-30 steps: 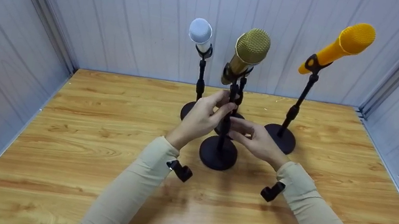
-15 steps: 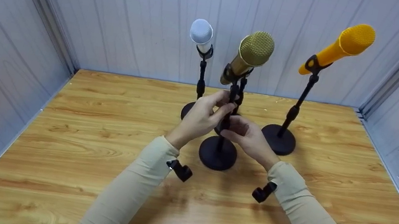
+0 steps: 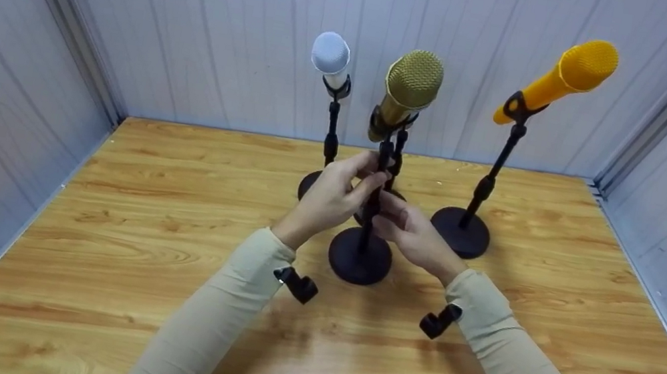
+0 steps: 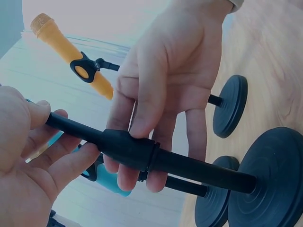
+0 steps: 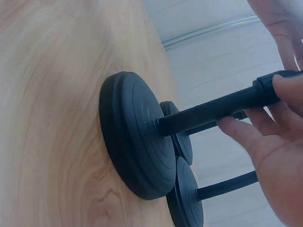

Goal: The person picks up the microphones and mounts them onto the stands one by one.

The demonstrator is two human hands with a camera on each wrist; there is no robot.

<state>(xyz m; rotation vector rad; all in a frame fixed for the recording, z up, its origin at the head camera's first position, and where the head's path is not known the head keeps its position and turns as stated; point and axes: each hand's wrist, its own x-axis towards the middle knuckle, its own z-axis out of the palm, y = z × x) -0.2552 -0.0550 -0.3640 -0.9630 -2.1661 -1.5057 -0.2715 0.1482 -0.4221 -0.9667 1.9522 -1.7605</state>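
Note:
A gold microphone (image 3: 414, 82) sits tilted in the clip of a black microphone stand (image 3: 360, 259), whose round base rests on the wooden table. My left hand (image 3: 324, 202) pinches the thin upper pole below the clip. Lower down, my right hand (image 3: 422, 241) holds the stand's thicker collar between thumb and fingers. The left wrist view shows the right thumb lying on this collar (image 4: 125, 149), while the left fingers hold the thin rod. In the right wrist view, the lower pole (image 5: 213, 109) rises from the base beside my right fingers.
Behind the gold one stand a white microphone (image 3: 331, 54) at left and a yellow microphone (image 3: 587, 67) at right, each on a black stand. Another stand, with a turquoise microphone (image 4: 111, 179), is mostly hidden behind the gold one. Pale panel walls (image 3: 231, 28) enclose the table.
My right hand has shifted slightly left, its thumb coming onto the collar. The gold microphone's head swayed a little right, then back left. My left hand keeps its place on the pole.

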